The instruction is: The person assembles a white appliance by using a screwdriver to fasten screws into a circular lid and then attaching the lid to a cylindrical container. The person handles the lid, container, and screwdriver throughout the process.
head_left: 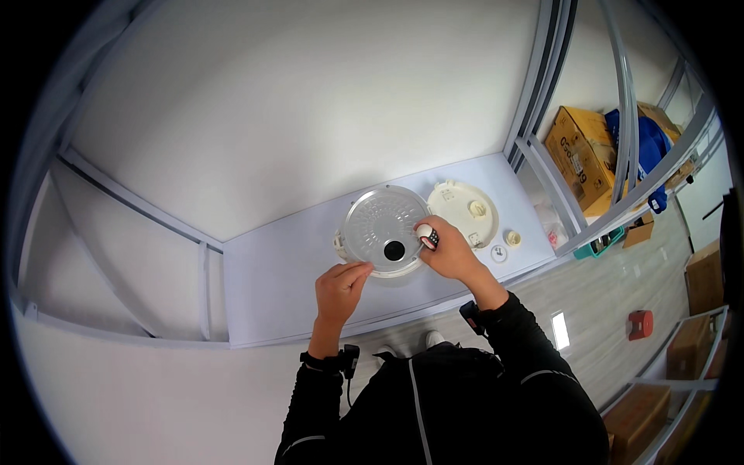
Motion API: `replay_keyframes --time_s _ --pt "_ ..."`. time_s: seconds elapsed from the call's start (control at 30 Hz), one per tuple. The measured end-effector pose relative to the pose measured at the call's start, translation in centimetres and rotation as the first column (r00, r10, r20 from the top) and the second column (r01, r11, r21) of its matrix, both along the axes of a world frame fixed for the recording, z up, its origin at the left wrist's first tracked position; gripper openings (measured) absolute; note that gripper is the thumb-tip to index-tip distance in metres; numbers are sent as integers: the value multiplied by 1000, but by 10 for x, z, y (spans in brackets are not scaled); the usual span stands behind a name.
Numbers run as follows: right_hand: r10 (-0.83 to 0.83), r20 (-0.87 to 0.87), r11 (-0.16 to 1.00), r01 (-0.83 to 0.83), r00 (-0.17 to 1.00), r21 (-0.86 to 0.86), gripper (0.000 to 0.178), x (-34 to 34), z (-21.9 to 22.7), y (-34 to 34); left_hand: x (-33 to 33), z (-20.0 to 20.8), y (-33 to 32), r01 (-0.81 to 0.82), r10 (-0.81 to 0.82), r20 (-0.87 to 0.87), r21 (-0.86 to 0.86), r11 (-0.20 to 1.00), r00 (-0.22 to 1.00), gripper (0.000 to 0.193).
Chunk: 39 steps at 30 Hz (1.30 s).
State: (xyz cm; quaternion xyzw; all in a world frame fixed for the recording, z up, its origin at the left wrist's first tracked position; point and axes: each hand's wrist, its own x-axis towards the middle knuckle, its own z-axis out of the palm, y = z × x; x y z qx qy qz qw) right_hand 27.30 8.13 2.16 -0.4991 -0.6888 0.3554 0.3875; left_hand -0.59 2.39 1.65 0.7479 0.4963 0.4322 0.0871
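On the white bench lies a round silver metal disc (380,217) with a pale plastic rim, rows of embossed dimples and a black circular spot. My left hand (337,294) is at its near left edge. Thumb and fingers are pinched together there; whatever may be between them is hidden. Over the disc's right edge, my right hand (448,252) is closed around a small rounded object (426,235) with a white end and a dark, dotted side. A cream round cover (490,221) lies just right of the disc, with a small cream cap (477,209) on it.
Near the bench's (271,287) right end are a small cream ring-shaped part (512,238) and a flat white disc (498,253). Grey frame posts (535,85) bound the bench. Beyond them stand a yellow carton (581,159), a teal bin (599,244) and a red stool (640,325).
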Motion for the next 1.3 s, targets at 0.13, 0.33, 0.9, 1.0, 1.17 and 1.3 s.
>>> replay_keyframes --time_s 0.13,0.33,0.9,1.0,1.17,1.3 --pt "-3 -6 1000 3 1000 19 43 0 -2 0 -2 -1 3 -32 33 -32 31 999 999 22" --pt "-5 -24 1000 6 1000 4 43 -1 -2 1 -4 6 6 24 -24 -67 4 1000 997 24" --pt "-7 -51 1000 5 999 -28 44 0 1 -1 -3 31 10 125 -125 -276 -16 992 953 19" --pt "-8 -53 999 6 999 -35 44 0 2 0 -5 32 10 150 -152 -259 -28 988 954 18" --pt "-5 -51 1000 4 999 -25 44 -1 4 -1 -7 16 13 146 -151 -59 -70 987 987 16" --pt "-9 -44 999 7 999 -39 44 -1 3 0 -4 9 12 139 -140 -7 -35 990 990 16"
